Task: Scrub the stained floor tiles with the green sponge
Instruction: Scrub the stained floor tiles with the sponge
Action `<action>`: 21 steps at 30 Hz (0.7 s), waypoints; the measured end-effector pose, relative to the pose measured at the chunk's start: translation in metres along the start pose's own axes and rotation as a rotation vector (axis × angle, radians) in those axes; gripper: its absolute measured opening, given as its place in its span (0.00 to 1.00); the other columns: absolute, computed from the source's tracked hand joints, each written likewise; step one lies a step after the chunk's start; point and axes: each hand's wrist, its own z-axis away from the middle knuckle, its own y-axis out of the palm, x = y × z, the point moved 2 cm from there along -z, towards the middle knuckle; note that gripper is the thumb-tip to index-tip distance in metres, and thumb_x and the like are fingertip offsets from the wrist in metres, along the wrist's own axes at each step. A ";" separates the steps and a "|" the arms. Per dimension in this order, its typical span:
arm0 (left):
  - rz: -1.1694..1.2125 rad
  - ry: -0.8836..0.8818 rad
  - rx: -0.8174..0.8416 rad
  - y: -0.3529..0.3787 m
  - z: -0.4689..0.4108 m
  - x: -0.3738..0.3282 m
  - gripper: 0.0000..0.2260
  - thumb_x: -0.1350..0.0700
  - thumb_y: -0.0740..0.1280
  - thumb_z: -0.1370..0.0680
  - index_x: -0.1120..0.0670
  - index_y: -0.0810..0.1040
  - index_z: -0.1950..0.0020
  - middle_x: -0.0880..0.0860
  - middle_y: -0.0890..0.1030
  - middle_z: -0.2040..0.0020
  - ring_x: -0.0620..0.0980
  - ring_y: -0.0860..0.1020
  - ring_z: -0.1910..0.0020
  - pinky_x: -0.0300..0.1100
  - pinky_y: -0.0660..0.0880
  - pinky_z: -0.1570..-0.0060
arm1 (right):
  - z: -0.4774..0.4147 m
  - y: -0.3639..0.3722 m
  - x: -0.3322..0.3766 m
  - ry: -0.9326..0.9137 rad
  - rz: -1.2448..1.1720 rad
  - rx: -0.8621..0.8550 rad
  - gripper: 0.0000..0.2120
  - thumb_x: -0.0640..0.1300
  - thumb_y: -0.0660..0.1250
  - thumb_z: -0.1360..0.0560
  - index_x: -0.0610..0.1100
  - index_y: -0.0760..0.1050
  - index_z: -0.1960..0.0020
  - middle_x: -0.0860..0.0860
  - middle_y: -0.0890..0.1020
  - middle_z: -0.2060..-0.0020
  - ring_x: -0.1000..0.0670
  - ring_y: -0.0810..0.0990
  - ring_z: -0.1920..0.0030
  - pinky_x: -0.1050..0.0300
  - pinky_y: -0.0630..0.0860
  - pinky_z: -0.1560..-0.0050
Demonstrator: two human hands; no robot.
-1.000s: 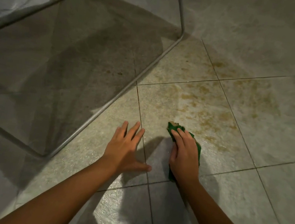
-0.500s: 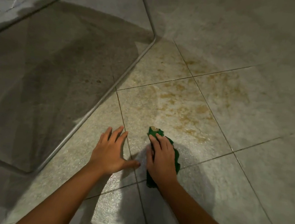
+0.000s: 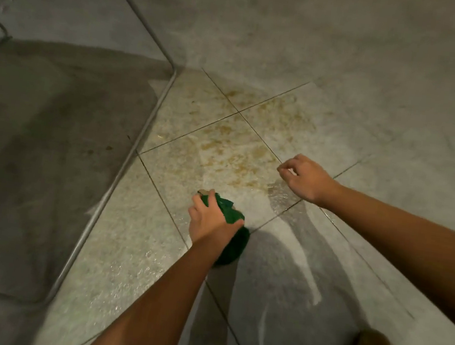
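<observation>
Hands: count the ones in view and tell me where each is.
2. The left hand grips the green sponge on the wet tile near the middle; the right hand, fingers curled, is to its right beside the stains.

sponge (image 3: 230, 213) partly under left hand (image 3: 210, 221)
</observation>
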 end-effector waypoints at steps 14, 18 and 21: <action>-0.342 0.278 0.026 0.040 -0.001 -0.011 0.27 0.52 0.58 0.19 0.57 0.51 0.23 0.59 0.55 0.26 0.55 0.61 0.32 0.43 0.64 0.36 | 0.004 0.019 -0.108 -0.105 0.115 0.229 0.14 0.43 0.58 0.21 0.42 0.72 0.37 0.45 0.72 0.41 0.46 0.71 0.40 0.59 0.64 0.41; -0.456 0.510 -0.009 0.061 0.001 -0.013 0.26 0.54 0.61 0.20 0.57 0.57 0.24 0.57 0.48 0.23 0.58 0.53 0.24 0.50 0.62 0.29 | 0.013 0.050 -0.142 -0.048 -0.065 0.051 0.13 0.41 0.60 0.22 0.39 0.74 0.40 0.44 0.74 0.44 0.46 0.73 0.44 0.59 0.65 0.43; -0.639 0.853 -0.116 0.082 -0.007 -0.021 0.24 0.54 0.73 0.29 0.58 0.74 0.34 0.59 0.69 0.30 0.61 0.67 0.31 0.55 0.70 0.37 | 0.021 0.065 -0.168 -0.080 -0.005 -0.063 0.15 0.37 0.67 0.27 0.36 0.75 0.41 0.41 0.76 0.43 0.41 0.75 0.44 0.52 0.69 0.42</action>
